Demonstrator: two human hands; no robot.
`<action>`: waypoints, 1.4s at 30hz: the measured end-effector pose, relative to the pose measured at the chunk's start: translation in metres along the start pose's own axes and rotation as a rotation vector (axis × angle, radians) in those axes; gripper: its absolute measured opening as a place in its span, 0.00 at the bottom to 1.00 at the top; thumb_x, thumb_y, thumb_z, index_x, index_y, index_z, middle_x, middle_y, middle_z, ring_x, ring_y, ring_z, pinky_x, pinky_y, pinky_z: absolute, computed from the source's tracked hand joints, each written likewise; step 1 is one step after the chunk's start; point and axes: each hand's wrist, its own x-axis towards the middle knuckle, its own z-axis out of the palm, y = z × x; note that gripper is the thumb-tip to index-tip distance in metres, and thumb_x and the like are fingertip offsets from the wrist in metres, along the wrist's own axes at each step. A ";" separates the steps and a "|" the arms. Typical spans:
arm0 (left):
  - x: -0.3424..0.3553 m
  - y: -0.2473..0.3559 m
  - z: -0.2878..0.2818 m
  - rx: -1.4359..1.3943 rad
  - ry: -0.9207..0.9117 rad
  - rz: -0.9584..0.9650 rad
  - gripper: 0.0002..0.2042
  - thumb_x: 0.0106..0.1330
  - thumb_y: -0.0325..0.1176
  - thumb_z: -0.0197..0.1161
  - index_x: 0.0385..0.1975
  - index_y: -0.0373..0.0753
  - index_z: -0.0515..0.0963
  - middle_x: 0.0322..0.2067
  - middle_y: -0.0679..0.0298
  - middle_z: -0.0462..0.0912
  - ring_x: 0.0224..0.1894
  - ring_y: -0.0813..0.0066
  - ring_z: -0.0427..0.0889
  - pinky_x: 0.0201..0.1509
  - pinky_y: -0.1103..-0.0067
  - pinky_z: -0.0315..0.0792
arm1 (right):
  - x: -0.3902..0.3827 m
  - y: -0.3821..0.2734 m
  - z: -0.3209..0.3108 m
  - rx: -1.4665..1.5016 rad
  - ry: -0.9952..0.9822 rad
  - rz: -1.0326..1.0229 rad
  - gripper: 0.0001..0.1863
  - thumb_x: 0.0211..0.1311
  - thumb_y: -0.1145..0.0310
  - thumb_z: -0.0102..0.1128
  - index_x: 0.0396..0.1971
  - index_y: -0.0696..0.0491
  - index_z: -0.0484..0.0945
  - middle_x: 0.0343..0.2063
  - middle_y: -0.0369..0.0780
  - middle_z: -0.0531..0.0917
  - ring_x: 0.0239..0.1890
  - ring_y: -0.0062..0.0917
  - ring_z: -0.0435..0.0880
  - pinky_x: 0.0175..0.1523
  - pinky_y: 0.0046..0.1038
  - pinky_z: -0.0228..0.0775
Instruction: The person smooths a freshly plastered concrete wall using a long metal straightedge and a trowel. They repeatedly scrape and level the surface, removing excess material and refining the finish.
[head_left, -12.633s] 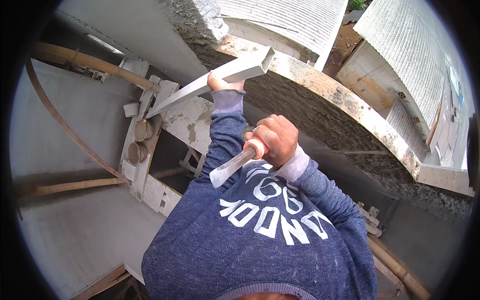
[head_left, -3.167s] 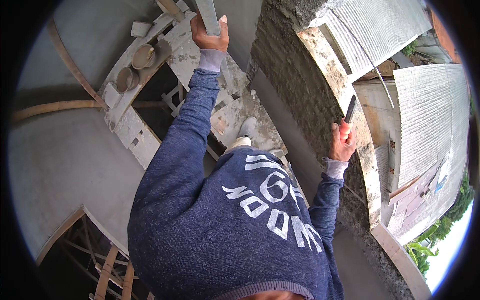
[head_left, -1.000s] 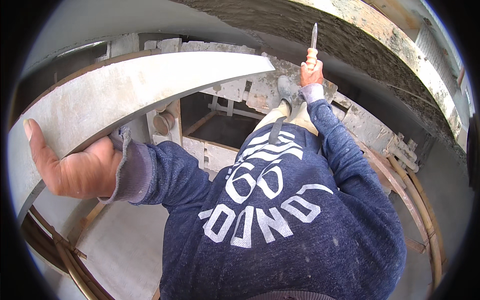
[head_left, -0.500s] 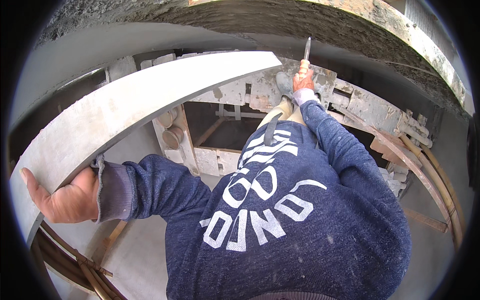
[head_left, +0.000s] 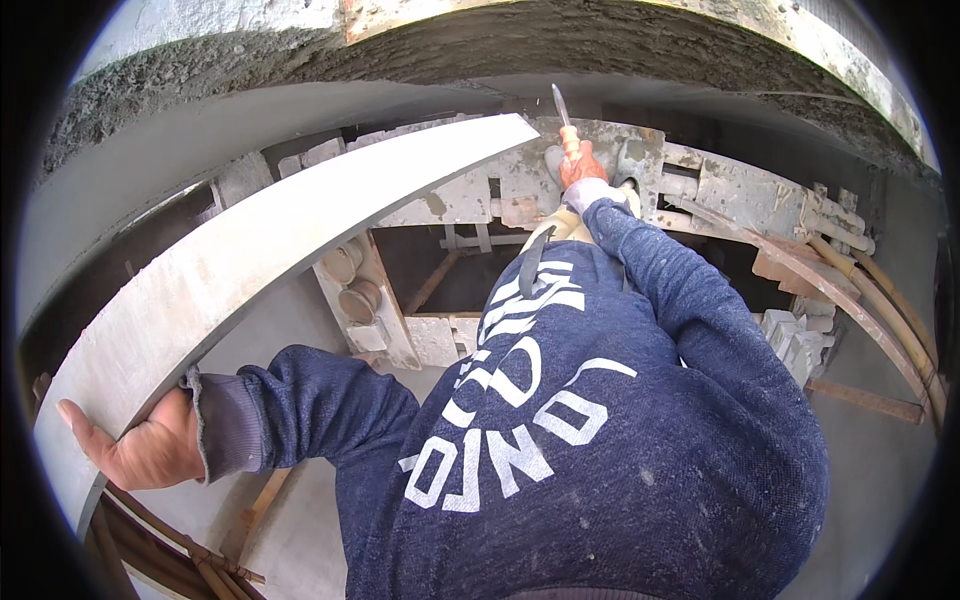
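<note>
My left hand point(head_left: 150, 445) grips the near end of a long pale straight-edged bar point(head_left: 280, 205) at the lower left; the fisheye bends it into an arc reaching up to the middle of the view. My right hand point(head_left: 580, 165) is stretched out ahead over my legs, closed on the orange handle of a narrow metal-bladed tool point(head_left: 561, 110), its blade pointing forward toward the rough plastered underside of a concrete beam point(head_left: 560, 40). The bar's far end is a short way left of the tool, apparently apart from it.
My boots stand on a mortar-spattered plank platform point(head_left: 700, 200) around a dark opening point(head_left: 430, 260). Two small buckets point(head_left: 358, 300) sit on a board beside it. Bamboo poles point(head_left: 880, 310) and timber lie at the right, more bamboo at the lower left. Grey walls curve round both sides.
The bar has swung from upright ahead to lying across the left. Over the last second the beam has shifted further across the top, and my right hand with the tool has moved left and lower.
</note>
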 end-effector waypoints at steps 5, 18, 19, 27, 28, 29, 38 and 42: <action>-0.001 -0.008 -0.007 0.172 -0.090 0.228 0.20 0.58 0.32 0.73 0.52 0.38 0.82 0.48 0.48 0.84 0.45 0.53 0.87 0.53 0.64 0.82 | 0.003 0.008 -0.011 -0.219 -0.286 -0.173 0.22 0.63 0.57 0.55 0.53 0.50 0.64 0.39 0.55 0.84 0.43 0.54 0.83 0.50 0.49 0.73; 0.007 0.014 0.011 -0.778 -0.178 -0.298 0.28 0.63 0.36 0.63 0.56 0.20 0.70 0.53 0.33 0.75 0.56 0.40 0.77 0.65 0.48 0.68 | -0.005 0.009 -0.013 0.763 -0.223 0.220 0.15 0.56 0.58 0.60 0.36 0.54 0.75 0.21 0.34 0.76 0.20 0.24 0.77 0.25 0.32 0.72; 0.010 0.011 0.012 -0.782 -0.174 -0.279 0.28 0.62 0.36 0.63 0.57 0.20 0.70 0.54 0.33 0.75 0.56 0.39 0.77 0.65 0.47 0.68 | -0.010 0.011 -0.009 0.729 -0.245 0.205 0.15 0.57 0.58 0.60 0.36 0.53 0.75 0.21 0.34 0.76 0.21 0.23 0.77 0.25 0.32 0.71; 0.015 0.008 0.019 -0.861 -0.192 -0.264 0.29 0.60 0.31 0.65 0.58 0.18 0.69 0.53 0.32 0.76 0.54 0.37 0.78 0.64 0.47 0.69 | -0.008 0.009 -0.014 0.813 -0.096 0.228 0.15 0.56 0.58 0.61 0.35 0.53 0.76 0.23 0.36 0.80 0.22 0.24 0.79 0.29 0.34 0.72; 0.017 0.008 0.021 -0.862 -0.205 -0.238 0.30 0.59 0.30 0.65 0.60 0.19 0.68 0.55 0.31 0.74 0.55 0.37 0.77 0.63 0.46 0.69 | -0.004 0.015 -0.012 0.639 -0.143 0.219 0.14 0.55 0.57 0.62 0.34 0.53 0.76 0.23 0.36 0.80 0.21 0.24 0.79 0.29 0.33 0.72; 0.016 0.010 0.023 -0.837 -0.180 -0.218 0.30 0.59 0.30 0.66 0.59 0.19 0.68 0.54 0.31 0.75 0.54 0.37 0.78 0.63 0.45 0.70 | 0.004 0.023 -0.005 0.465 -0.193 0.205 0.14 0.55 0.57 0.62 0.33 0.53 0.75 0.23 0.36 0.80 0.20 0.23 0.78 0.28 0.32 0.72; 0.016 0.033 0.025 -0.649 -0.016 -0.046 0.26 0.57 0.28 0.67 0.53 0.15 0.73 0.51 0.32 0.77 0.50 0.40 0.81 0.60 0.45 0.72 | 0.026 0.040 0.039 0.689 -0.107 0.175 0.18 0.56 0.53 0.58 0.30 0.56 0.77 0.21 0.40 0.80 0.24 0.33 0.81 0.31 0.36 0.70; 0.029 0.019 0.020 -0.837 -0.066 -0.191 0.25 0.57 0.27 0.66 0.52 0.16 0.73 0.51 0.33 0.77 0.51 0.40 0.81 0.61 0.48 0.72 | 0.010 0.025 0.024 0.617 0.068 0.078 0.20 0.55 0.51 0.59 0.33 0.56 0.79 0.23 0.43 0.82 0.27 0.39 0.82 0.34 0.39 0.71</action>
